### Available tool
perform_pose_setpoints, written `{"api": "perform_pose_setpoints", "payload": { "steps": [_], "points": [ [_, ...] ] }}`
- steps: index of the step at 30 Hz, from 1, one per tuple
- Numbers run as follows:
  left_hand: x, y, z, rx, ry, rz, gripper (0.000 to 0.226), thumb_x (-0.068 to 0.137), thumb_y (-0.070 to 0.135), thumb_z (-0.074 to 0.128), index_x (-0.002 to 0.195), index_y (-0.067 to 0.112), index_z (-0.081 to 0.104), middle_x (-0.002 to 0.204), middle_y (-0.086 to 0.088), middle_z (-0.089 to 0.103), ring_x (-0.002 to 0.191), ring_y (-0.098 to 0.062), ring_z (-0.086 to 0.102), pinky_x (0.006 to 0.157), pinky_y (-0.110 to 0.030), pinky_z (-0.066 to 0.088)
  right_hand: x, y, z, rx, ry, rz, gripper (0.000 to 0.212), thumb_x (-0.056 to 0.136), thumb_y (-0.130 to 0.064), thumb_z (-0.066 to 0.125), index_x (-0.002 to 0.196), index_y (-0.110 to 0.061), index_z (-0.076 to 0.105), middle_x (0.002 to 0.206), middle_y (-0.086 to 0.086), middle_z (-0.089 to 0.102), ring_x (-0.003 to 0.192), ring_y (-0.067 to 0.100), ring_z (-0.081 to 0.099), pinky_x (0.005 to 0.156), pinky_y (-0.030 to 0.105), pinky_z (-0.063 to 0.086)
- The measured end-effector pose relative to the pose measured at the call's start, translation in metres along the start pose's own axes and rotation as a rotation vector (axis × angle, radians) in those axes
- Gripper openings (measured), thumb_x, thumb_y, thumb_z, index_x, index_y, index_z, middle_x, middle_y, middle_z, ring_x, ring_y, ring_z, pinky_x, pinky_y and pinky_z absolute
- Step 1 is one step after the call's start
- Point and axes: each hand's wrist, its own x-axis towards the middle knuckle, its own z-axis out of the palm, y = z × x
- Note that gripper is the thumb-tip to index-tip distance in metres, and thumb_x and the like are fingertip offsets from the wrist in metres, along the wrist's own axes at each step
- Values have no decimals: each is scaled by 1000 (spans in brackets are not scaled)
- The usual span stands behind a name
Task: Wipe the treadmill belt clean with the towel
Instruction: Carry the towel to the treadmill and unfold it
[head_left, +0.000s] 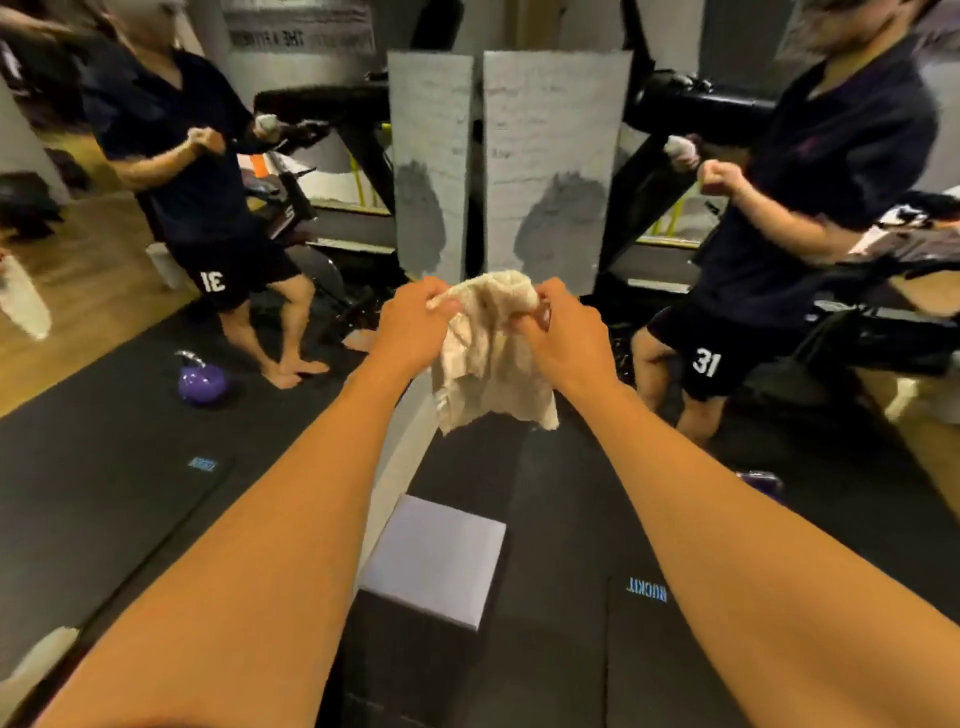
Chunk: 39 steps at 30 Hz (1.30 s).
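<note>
cream towel (493, 358) held up in mid-air at the centre of the view, bunched along its top edge and hanging loose below, clear of the dark floor mat (104, 467). left hand (415, 322) gripping the upper left corner, fingers curled round the cloth. right hand (566, 332) pinching the upper right part, fingers likewise curled into the fabric. both forearms stretched forward. black treadmill frame (639, 176) beyond the towel, beside two grey upright panels (550, 130); belt itself not told apart from the other dark surfaces. pale square box (436, 556) on the floor below the towel, between the forearms. purple kettlebell (202, 384) on the mat, well to the left. figure (831, 156) in dark shirt and shorts marked 31 at the right, with a mirrored counterpart at the left.
</note>
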Motion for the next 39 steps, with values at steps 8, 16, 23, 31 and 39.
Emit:
{"api": "perform_pose_setpoints", "payload": {
  "steps": [8,16,23,31,39],
  "points": [
    [18,143,134,38,-130,286,12,91,19,55,94,23,66,82,7,59,88,-18,55,68,-30,43,-13,116,-142,16,370,210,13,88,-31,60,97,-26,67,86,-2,57,73,11,52,62,33,42],
    [-20,280,301,-27,-80,306,17,96,25,46,96,36,59,97,1,45,76,-23,54,65,-41,54,-59,229,-280,628,581,462,11,88,-21,57,89,-28,65,91,3,70,81,16,70,66,38,60],
    [-64,376,430,-716,-303,-124,20,82,21,52,74,20,71,86,-4,68,88,-25,62,76,-44,53,-88,333,-388,696,783,564,6,84,-27,67,87,-24,63,97,4,64,91,21,65,69,44,60],
    [-42,453,592,-872,-456,-247,31,76,-5,64,97,18,68,100,-5,66,95,-18,63,85,-34,55,-89,464,-480,687,893,617,18,88,-7,60,103,-16,60,102,2,63,94,20,64,72,34,59],
    [15,543,747,-860,-709,-234,34,83,-11,46,100,8,69,96,-5,63,89,-19,60,67,-27,55,-51,604,-576,481,812,703,41,76,5,62,105,-23,58,106,1,67,97,17,65,77,39,59]
  ]
}}
